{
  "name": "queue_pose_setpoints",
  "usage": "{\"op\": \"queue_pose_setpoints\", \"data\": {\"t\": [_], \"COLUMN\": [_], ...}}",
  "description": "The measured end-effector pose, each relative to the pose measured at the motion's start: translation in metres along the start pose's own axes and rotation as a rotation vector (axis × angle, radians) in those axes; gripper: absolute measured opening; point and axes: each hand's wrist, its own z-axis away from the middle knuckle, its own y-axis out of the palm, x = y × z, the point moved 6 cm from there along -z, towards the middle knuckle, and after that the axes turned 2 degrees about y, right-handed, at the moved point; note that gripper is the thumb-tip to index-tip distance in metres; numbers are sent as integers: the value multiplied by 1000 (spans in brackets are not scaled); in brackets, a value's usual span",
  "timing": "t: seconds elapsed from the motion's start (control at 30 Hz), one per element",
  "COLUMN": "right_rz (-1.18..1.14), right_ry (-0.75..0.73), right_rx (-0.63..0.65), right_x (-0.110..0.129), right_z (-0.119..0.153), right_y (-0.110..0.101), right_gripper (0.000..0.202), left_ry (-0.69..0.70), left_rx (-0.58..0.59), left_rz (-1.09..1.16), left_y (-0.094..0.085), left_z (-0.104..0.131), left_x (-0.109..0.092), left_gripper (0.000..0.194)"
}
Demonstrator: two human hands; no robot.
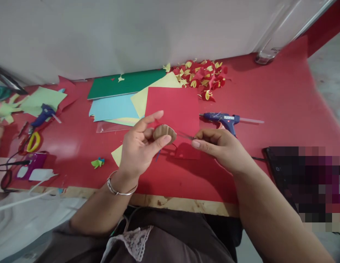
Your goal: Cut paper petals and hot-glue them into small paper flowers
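One brown piece [163, 132] in left hand [139, 146], perhaps tweezers [187, 136] in right hand [221, 148]

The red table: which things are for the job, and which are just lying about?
Likely for the job:
brown striped piece, in the left hand
thin tool, in the right hand
blue glue gun, maybe

Likely just lying about:
green board
light blue paper
clear container

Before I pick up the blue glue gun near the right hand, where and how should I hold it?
Grip the glue gun by its handle, probably from the near side: the handle slants toward you, partly behind the right hand; the nozzle points left and the glue stick extends right.
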Motion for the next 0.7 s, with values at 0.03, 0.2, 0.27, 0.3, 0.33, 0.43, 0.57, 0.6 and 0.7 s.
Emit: {"op": "queue_pose_setpoints", "data": {"t": [0.03,0.2,0.27,0.3,0.33,0.43,0.57,0.6,0.7], "right_rz": [-39,-113,-132,-139,-142,-147,-155,-150,-132], "right_ry": [-23,-100,-112,-116,-120,-120,-128,-134,-141], "right_rx": [-50,-162,-154,-147,-146,-166,-196,-204,-236], "right_x": [1,-4,-9,-11,-13,-14,-11,-11,-11], "right_z": [0,-2,-4,-5,-6,-8,-10,-11,-11], "right_y": [-1,2,4,6,7,8,11,11,12], "right_gripper": [59,54,50,48,45,39,37,38,39], "left_ry": [-58,-218,-236,-249,-267,-340,-433,-445,-444], "left_rx": [53,244,282,294,297,242,101,66,2], "left_rz": [-39,-137,-128,-110,-81,74,280,314,368], "left_y": [5,27,32,33,33,31,30,30,32], "left_z": [0,1,1,1,1,1,7,9,12], "left_x": [6,28,35,39,43,55,69,71,70], "left_gripper": [65,91,96,97,99,98,72,64,47]}}
